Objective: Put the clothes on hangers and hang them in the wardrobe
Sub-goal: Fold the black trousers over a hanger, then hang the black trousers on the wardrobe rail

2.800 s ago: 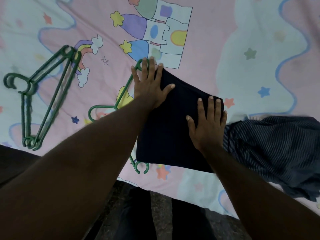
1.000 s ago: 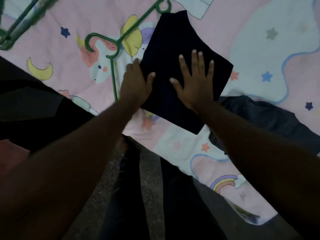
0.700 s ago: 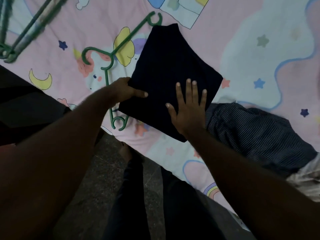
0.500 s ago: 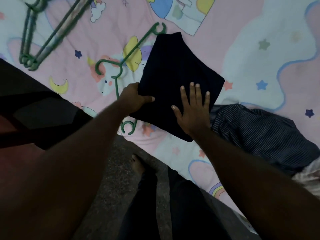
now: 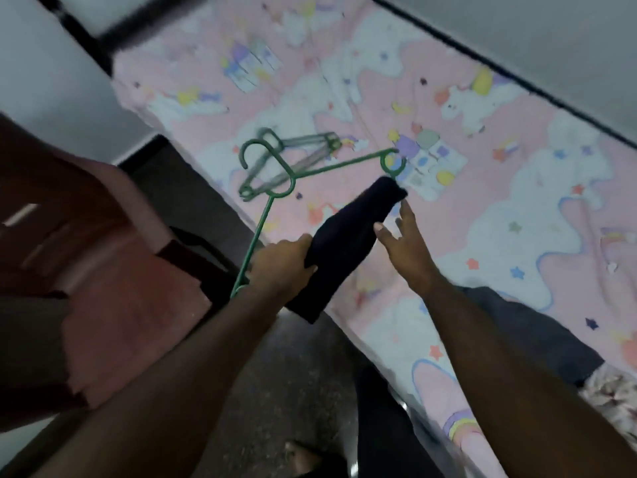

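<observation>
A folded dark navy garment (image 5: 348, 243) hangs over the bar of a green hanger (image 5: 275, 181), lifted above the bed's edge. My left hand (image 5: 281, 267) grips the garment's near fold together with the hanger's lower end. Just right of the cloth, my right hand (image 5: 401, 239) is held with spread, straight fingers and holds nothing. More green hangers (image 5: 303, 157) lie stacked on the pink patterned bedsheet (image 5: 482, 208) behind the lifted one. A striped dark garment (image 5: 531, 336) lies on the sheet under my right forearm.
The bed runs diagonally from top left to bottom right, with a grey wall (image 5: 551, 46) behind it. A reddish-brown piece of furniture (image 5: 86, 270) stands at the left. Dark floor (image 5: 275, 391) and my legs and bare foot show below.
My left hand has lifted the navy garment and its hanger off the sheet. My right hand has come off the cloth. The view has swung up and left, showing much more of the bed.
</observation>
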### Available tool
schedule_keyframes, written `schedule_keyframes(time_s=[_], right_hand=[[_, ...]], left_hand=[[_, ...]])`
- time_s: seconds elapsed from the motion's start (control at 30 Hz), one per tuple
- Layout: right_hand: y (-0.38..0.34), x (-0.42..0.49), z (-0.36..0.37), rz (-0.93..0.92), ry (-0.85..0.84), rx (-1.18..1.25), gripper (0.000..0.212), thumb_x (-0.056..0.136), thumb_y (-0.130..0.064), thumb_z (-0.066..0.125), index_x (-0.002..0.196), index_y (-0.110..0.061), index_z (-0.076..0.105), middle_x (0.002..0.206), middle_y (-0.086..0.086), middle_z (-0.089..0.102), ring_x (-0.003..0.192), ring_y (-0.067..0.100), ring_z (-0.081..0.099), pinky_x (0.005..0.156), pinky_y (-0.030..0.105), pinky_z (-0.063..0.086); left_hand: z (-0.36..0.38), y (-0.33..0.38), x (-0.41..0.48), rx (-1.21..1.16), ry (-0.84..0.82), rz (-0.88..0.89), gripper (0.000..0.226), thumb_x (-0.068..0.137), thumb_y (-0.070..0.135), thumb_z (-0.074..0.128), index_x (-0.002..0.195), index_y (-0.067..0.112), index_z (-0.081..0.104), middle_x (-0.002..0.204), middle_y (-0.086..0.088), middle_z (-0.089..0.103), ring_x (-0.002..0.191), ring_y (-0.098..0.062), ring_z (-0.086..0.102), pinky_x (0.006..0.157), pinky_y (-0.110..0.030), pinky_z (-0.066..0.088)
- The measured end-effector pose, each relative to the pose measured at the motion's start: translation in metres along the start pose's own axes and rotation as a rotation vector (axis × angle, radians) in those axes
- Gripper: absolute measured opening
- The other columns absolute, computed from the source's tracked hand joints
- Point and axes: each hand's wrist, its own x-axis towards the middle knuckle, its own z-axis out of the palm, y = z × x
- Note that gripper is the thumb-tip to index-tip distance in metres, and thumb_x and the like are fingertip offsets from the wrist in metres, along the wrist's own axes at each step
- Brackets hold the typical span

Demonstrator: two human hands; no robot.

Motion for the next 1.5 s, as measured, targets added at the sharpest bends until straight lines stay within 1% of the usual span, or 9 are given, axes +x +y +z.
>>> schedule_keyframes(time_s=[0.17, 0.3, 0.57, 0.8, 0.9, 0.97, 1.03, 1.37, 1.5], right_hand=[[-0.113, -0.057, 0.07, -0.163, -0.251, 0.245, 0.106, 0.069, -0.055, 0.082, 0.154, -0.026, 0.025, 0.156, -0.005, 0.035, 0.142, 0.011, 0.035, 0.117, 0.042, 0.033], [-0.199, -0.106, 0.14, -0.243, -0.571, 0.405, 0.094, 0.045, -0.049, 0.095, 0.128, -0.029, 0.057, 0.122, -0.014, 0.067, 0.116, 0.006, 0.061, 0.092, 0.022, 0.052], [-0.322, -0.229, 0.294, -0.357, -0.942, 0.475, 0.057, 0.051, -0.032, 0.091, 0.093, -0.002, 0.069, 0.086, 0.014, 0.073, 0.077, 0.027, 0.071, 0.067, 0.033, 0.057], [-0.375, -0.306, 0.382, -0.382, -1.21, 0.498, 0.03, 0.078, -0.014, 0.073, 0.102, 0.001, 0.067, 0.093, 0.017, 0.073, 0.084, 0.031, 0.071, 0.069, 0.038, 0.058], [-0.387, -0.33, 0.404, -0.374, -1.348, 0.476, 0.022, 0.079, -0.014, 0.071, 0.097, -0.002, 0.068, 0.092, 0.016, 0.073, 0.084, 0.032, 0.071, 0.072, 0.041, 0.058], [-0.395, -0.344, 0.418, -0.356, -1.436, 0.461, 0.016, 0.082, -0.012, 0.068, 0.096, -0.004, 0.068, 0.092, 0.015, 0.074, 0.084, 0.031, 0.071, 0.071, 0.039, 0.059], [-0.4, -0.355, 0.429, -0.353, -1.507, 0.442, 0.016, 0.086, -0.011, 0.066, 0.099, -0.002, 0.067, 0.093, 0.015, 0.074, 0.085, 0.031, 0.071, 0.069, 0.038, 0.059], [-0.414, -0.429, 0.465, -0.231, -1.691, 0.421, 0.062, 0.066, -0.023, 0.081, 0.118, 0.003, 0.06, 0.108, 0.018, 0.072, 0.098, 0.034, 0.07, 0.077, 0.044, 0.058], [-0.403, -0.467, 0.487, -0.236, -1.675, 0.344, 0.042, 0.075, -0.02, 0.08, 0.111, -0.005, 0.064, 0.102, 0.012, 0.074, 0.095, 0.031, 0.071, 0.084, 0.049, 0.057]], left_hand=[[-0.082, -0.08, -0.122, 0.164, 0.182, -0.104, 0.038, 0.089, 0.045, 0.056, 0.119, 0.024, 0.046, 0.111, -0.006, 0.066, 0.1, -0.035, 0.063, 0.073, -0.037, 0.046], [-0.148, -0.147, -0.223, 0.232, 0.27, -0.247, 0.041, 0.087, 0.046, 0.059, 0.121, 0.027, 0.045, 0.116, -0.003, 0.064, 0.104, -0.033, 0.062, 0.077, -0.038, 0.047], [-0.209, -0.228, -0.404, 0.167, 0.441, -0.613, 0.036, 0.086, 0.039, 0.064, 0.117, 0.027, 0.05, 0.111, 0.001, 0.065, 0.106, -0.026, 0.061, 0.087, -0.038, 0.043], [-0.138, -0.209, -0.519, -0.7, 1.966, -1.113, 0.038, 0.087, 0.04, 0.07, 0.113, 0.021, 0.051, 0.102, -0.003, 0.06, 0.096, -0.016, 0.06, 0.091, -0.033, 0.05], [-0.126, -0.218, -0.543, -1.37, 1.853, -1.16, 0.078, 0.065, 0.085, 0.058, 0.109, 0.02, 0.057, 0.109, -0.006, 0.063, 0.104, -0.02, 0.061, 0.091, -0.042, 0.046], [-0.14, -0.222, -0.559, -1.543, 1.96, -0.919, 0.067, 0.078, 0.07, 0.053, 0.116, 0.015, 0.058, 0.111, -0.001, 0.067, 0.101, -0.008, 0.064, 0.082, -0.029, 0.052], [-0.158, -0.223, -0.579, -1.539, 2.1, -0.801, 0.048, 0.088, 0.05, 0.053, 0.109, 0.008, 0.061, 0.089, -0.001, 0.073, 0.073, -0.004, 0.067, 0.057, -0.022, 0.054], [-0.192, -0.182, -0.653, -1.126, 2.413, -0.805, 0.02, 0.099, 0.027, 0.05, 0.088, 0.016, 0.062, 0.065, 0.007, 0.066, 0.053, -0.004, 0.059, 0.047, -0.019, 0.048], [-0.185, -0.163, -0.685, -1.001, 2.444, -0.983, 0.021, 0.1, 0.031, 0.05, 0.089, 0.018, 0.063, 0.079, 0.004, 0.068, 0.067, -0.009, 0.061, 0.051, -0.022, 0.049]])
